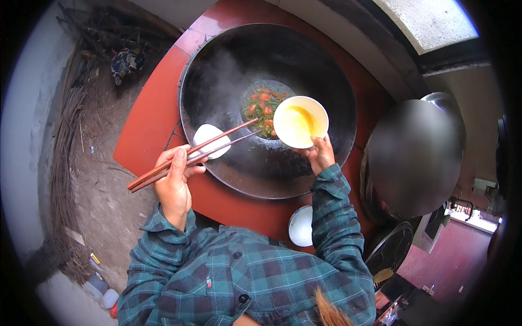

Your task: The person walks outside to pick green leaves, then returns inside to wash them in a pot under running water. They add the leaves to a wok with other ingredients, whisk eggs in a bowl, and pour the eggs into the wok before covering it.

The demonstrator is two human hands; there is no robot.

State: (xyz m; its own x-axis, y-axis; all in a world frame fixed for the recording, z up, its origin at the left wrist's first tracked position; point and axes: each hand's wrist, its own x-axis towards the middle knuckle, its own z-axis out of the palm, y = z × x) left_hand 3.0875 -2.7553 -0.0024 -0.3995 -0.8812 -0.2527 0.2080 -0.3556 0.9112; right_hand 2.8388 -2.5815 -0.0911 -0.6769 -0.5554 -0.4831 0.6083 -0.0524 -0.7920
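Note:
My left hand (175, 179) grips a pair of brown chopsticks (220, 138), their tips over a large black wok (293, 57). A white object (212, 140), perhaps a small bowl or spoon, shows behind the chopsticks beside the same hand; whether that hand holds it too, I cannot tell. Above the wok's right part, my right hand (320, 155) holds a white bowl (301, 122) with yellow liquid, which looks like beaten egg. Steaming liquid with greens and orange-red pieces, possibly tomato (265, 108), lies at the wok's bottom.
The wok is set into a red-topped stove (151, 118). Another white bowl (301, 226) stands on its near edge, partly behind my right sleeve. A blurred round shape (416, 159) is at the right. Brushwood (65, 171) lies along the left wall.

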